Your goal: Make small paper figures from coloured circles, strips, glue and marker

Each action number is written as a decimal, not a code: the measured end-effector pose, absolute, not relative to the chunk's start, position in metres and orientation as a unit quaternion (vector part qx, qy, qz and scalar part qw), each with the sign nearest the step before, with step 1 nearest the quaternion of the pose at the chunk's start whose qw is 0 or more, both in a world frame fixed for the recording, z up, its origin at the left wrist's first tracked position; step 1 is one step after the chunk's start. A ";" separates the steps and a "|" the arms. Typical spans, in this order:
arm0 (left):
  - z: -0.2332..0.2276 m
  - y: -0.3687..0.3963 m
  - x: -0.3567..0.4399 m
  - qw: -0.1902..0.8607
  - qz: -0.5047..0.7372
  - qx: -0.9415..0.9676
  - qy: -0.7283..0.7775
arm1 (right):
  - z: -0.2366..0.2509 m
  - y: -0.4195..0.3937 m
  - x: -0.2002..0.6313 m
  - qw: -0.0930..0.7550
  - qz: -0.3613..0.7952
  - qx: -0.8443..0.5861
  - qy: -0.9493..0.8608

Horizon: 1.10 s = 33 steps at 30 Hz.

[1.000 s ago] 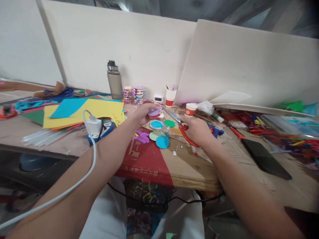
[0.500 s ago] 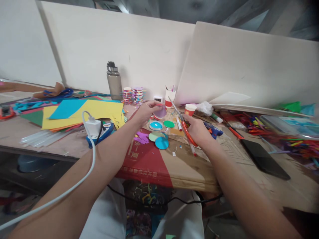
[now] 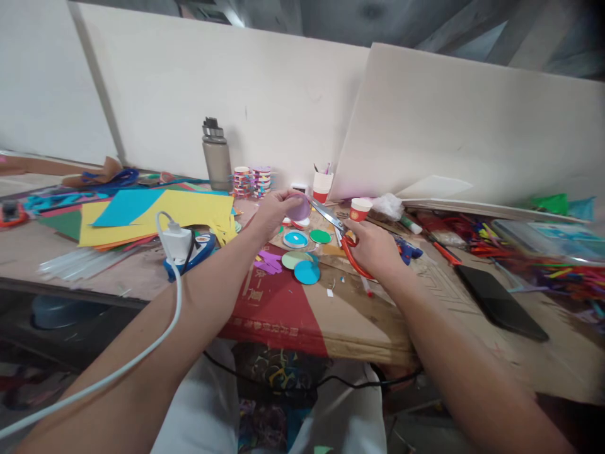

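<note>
A purple paper disc point(image 3: 299, 208) is pinched in my left hand point(image 3: 275, 211), held above the middle of the table. My right hand point(image 3: 373, 249) is closed round the orange handles of a pair of scissors point(image 3: 333, 216), whose blades point up and left, with the tips at the disc's right edge. Whether the tips grip the paper I cannot tell. Below lie a blue disc in a white ring point(image 3: 296, 239), a green disc point(image 3: 320, 236), a pale green disc point(image 3: 293, 260) and a loose blue disc point(image 3: 307, 272). Purple paper strips point(image 3: 268, 261) lie left of these.
Coloured paper sheets point(image 3: 189, 207) and a power strip point(image 3: 189, 252) with a white cable are on the left. A bottle point(image 3: 218, 157), decorated cups point(image 3: 252, 181) and a pen cup point(image 3: 322, 186) stand behind. A paper cup point(image 3: 360, 209) and phone point(image 3: 501, 302) are to the right.
The scissors have swung down and left, bringing their tips to the purple disc. My left hand has shifted slightly left and turned the disc.
</note>
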<state>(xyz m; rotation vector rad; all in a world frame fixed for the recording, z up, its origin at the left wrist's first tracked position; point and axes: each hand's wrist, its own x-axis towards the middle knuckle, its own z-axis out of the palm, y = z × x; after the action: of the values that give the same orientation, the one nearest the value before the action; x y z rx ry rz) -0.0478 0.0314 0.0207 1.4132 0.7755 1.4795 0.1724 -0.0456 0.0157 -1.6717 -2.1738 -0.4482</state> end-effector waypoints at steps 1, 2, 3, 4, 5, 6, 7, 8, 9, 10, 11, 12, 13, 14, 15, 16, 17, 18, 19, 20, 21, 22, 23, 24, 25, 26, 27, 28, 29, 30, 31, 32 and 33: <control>0.020 0.032 -0.048 0.457 0.602 0.575 0.312 | 0.015 -0.045 0.173 0.178 -0.163 -0.591 -0.770; 0.019 0.033 -0.048 0.457 0.602 0.577 0.310 | 0.015 -0.045 0.173 0.176 -0.167 -0.589 -0.771; 0.018 0.034 -0.048 0.456 0.601 0.581 0.307 | 0.015 -0.045 0.173 0.175 -0.170 -0.586 -0.772; 0.018 0.034 -0.049 0.454 0.600 0.585 0.303 | 0.015 -0.045 0.174 0.174 -0.173 -0.585 -0.773; 0.017 0.035 -0.049 0.450 0.602 0.588 0.299 | 0.015 -0.045 0.173 0.173 -0.175 -0.585 -0.772; 0.016 0.035 -0.049 0.448 0.604 0.589 0.297 | 0.015 -0.045 0.173 0.171 -0.176 -0.587 -0.771; 0.016 0.036 -0.048 0.448 0.605 0.587 0.298 | 0.015 -0.046 0.173 0.169 -0.176 -0.590 -0.769; 0.015 0.036 -0.048 0.451 0.606 0.582 0.301 | 0.015 -0.046 0.172 0.165 -0.176 -0.595 -0.767; 0.016 0.035 -0.047 0.458 0.605 0.576 0.303 | 0.016 -0.046 0.172 0.161 -0.175 -0.599 -0.765; 0.016 0.035 -0.047 0.471 0.604 0.567 0.304 | 0.016 -0.046 0.171 0.159 -0.175 -0.602 -0.763; 0.017 0.034 -0.046 0.488 0.601 0.556 0.302 | 0.016 -0.046 0.170 0.157 -0.176 -0.604 -0.762; 0.017 0.033 -0.046 0.507 0.597 0.545 0.299 | 0.016 -0.046 0.170 0.156 -0.178 -0.604 -0.761; 0.018 0.032 -0.045 0.526 0.594 0.534 0.294 | 0.015 -0.046 0.170 0.156 -0.181 -0.603 -0.761; 0.019 0.031 -0.044 0.542 0.589 0.525 0.289 | 0.015 -0.046 0.169 0.156 -0.184 -0.601 -0.762; 0.020 0.030 -0.044 0.555 0.584 0.518 0.286 | 0.015 -0.046 0.169 0.156 -0.187 -0.599 -0.763; 0.020 0.029 -0.044 0.564 0.581 0.514 0.284 | 0.015 -0.046 0.169 0.155 -0.189 -0.599 -0.763; 0.021 0.028 -0.043 0.570 0.578 0.512 0.282 | 0.015 -0.046 0.169 0.153 -0.192 -0.599 -0.762; 0.021 0.028 -0.043 0.575 0.576 0.510 0.280 | 0.014 -0.046 0.169 0.150 -0.195 -0.600 -0.761; 0.021 0.027 -0.043 0.580 0.574 0.507 0.278 | 0.014 -0.046 0.169 0.148 -0.197 -0.601 -0.760; 0.022 0.027 -0.042 0.584 0.573 0.504 0.276 | 0.014 -0.046 0.169 0.147 -0.200 -0.601 -0.760; 0.022 0.026 -0.042 0.587 0.573 0.501 0.275 | 0.014 -0.046 0.169 0.146 -0.202 -0.600 -0.760; 0.022 0.026 -0.042 0.590 0.572 0.499 0.275 | 0.013 -0.046 0.169 0.146 -0.205 -0.598 -0.761; 0.022 0.026 -0.041 0.592 0.572 0.497 0.275 | 0.013 -0.046 0.169 0.147 -0.207 -0.595 -0.762; 0.023 0.025 -0.041 0.594 0.571 0.495 0.276 | 0.013 -0.046 0.169 0.149 -0.208 -0.592 -0.764; 0.023 0.025 -0.041 0.596 0.571 0.493 0.277 | 0.013 -0.046 0.169 0.151 -0.208 -0.590 -0.766; 0.023 0.024 -0.041 0.597 0.571 0.491 0.277 | 0.013 -0.046 0.169 0.152 -0.207 -0.588 -0.767; 0.024 0.024 -0.041 0.598 0.571 0.488 0.278 | 0.013 -0.046 0.169 0.153 -0.205 -0.587 -0.768; 0.024 0.024 -0.040 0.600 0.571 0.486 0.279 | 0.013 -0.046 0.169 0.152 -0.203 -0.588 -0.768; 0.024 0.024 -0.040 0.601 0.571 0.483 0.280 | 0.013 -0.046 0.169 0.150 -0.201 -0.589 -0.768; 0.024 0.023 -0.040 0.603 0.570 0.482 0.281 | 0.013 -0.046 0.169 0.148 -0.200 -0.591 -0.767; 0.024 0.023 -0.040 0.605 0.569 0.480 0.284 | 0.013 -0.046 0.169 0.145 -0.199 -0.593 -0.767; 0.024 0.023 -0.040 0.606 0.567 0.478 0.287 | 0.013 -0.046 0.168 0.143 -0.198 -0.595 -0.766; 0.025 0.022 -0.040 0.608 0.565 0.476 0.290 | 0.013 -0.046 0.168 0.140 -0.197 -0.596 -0.765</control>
<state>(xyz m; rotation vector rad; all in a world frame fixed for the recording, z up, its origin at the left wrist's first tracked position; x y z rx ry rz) -0.0397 0.0221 0.0247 1.1004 0.6710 1.3068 0.1681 -0.0465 0.0135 -1.7234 -2.2120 -0.5697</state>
